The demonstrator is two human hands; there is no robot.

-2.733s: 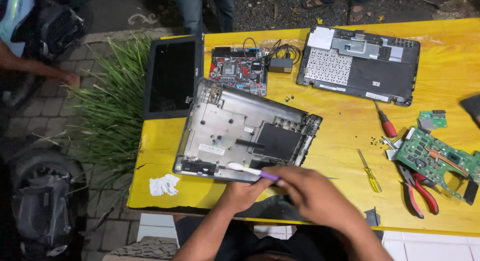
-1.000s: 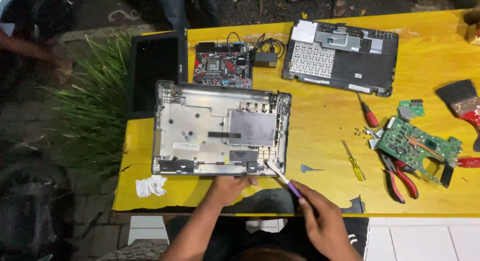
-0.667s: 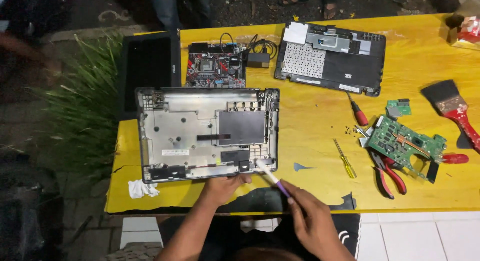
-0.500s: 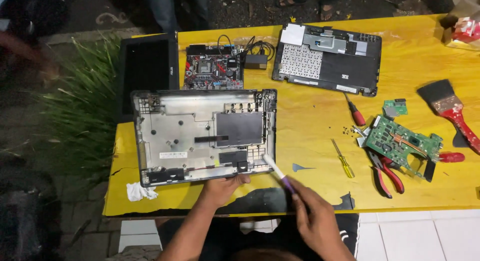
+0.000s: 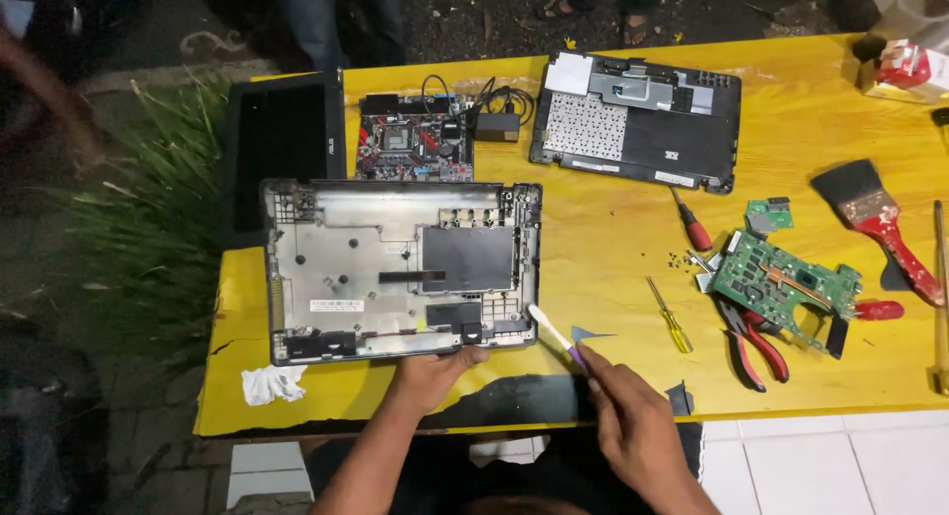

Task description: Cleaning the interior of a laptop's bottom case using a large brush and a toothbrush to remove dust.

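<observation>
I see my left hand (image 5: 427, 369) gripping the near edge of an open laptop bottom case (image 5: 400, 270), lying flat at centre-left of the yellow bench (image 5: 613, 238). My right hand (image 5: 633, 426), at 5 o'clock from the case, pinches a purple-handled toothbrush (image 5: 556, 335), white head just beside the case's near-right corner. At 3 o'clock: yellow screwdriver (image 5: 670, 315), green circuit board (image 5: 786, 290), red pliers (image 5: 759, 345). At 12: keyboard deck (image 5: 638, 122).

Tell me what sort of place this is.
Probably an outdoor electronics repair spot: a yellow table bears an opened laptop base, a green circuit board and screwdrivers, with grass alongside.
</observation>
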